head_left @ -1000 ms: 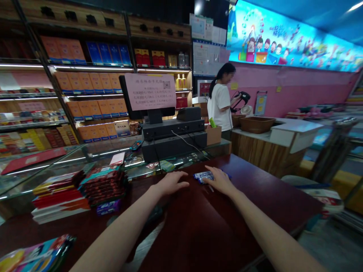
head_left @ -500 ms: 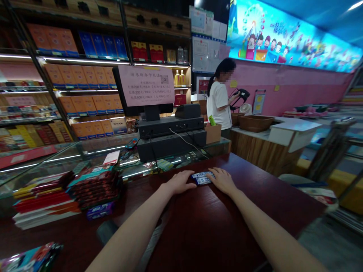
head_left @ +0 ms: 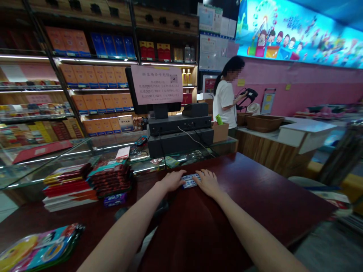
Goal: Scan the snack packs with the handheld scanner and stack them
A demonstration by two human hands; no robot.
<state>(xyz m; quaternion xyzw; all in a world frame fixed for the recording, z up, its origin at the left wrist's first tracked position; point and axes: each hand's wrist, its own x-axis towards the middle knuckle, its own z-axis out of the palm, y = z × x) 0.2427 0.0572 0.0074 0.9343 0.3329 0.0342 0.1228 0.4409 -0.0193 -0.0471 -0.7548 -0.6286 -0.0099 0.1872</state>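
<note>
On the dark red tabletop (head_left: 198,226) lie small blue-and-white packets (head_left: 189,181), side by side and touching. My left hand (head_left: 172,180) is at their left end, with its thumb and fingertips against the edge. Over their right end rests my right hand (head_left: 208,182), palm down with its fingers spread and the fingertips on the packets. Part of the packets is hidden under the right fingers. Both hands bear on the packets from opposite sides, and the packets are flat on the table.
Stacked packages (head_left: 110,177) and a purple pack (head_left: 115,199) stand to the left, with colourful bags (head_left: 42,247) nearer. A monitor (head_left: 159,88) stands behind on the glass counter. Beyond it, a person (head_left: 225,98) in a white shirt holds a dark device (head_left: 251,94).
My hands and the packets have shifted left along the table, slightly nearer the stacks. The view has turned a little to the left.
</note>
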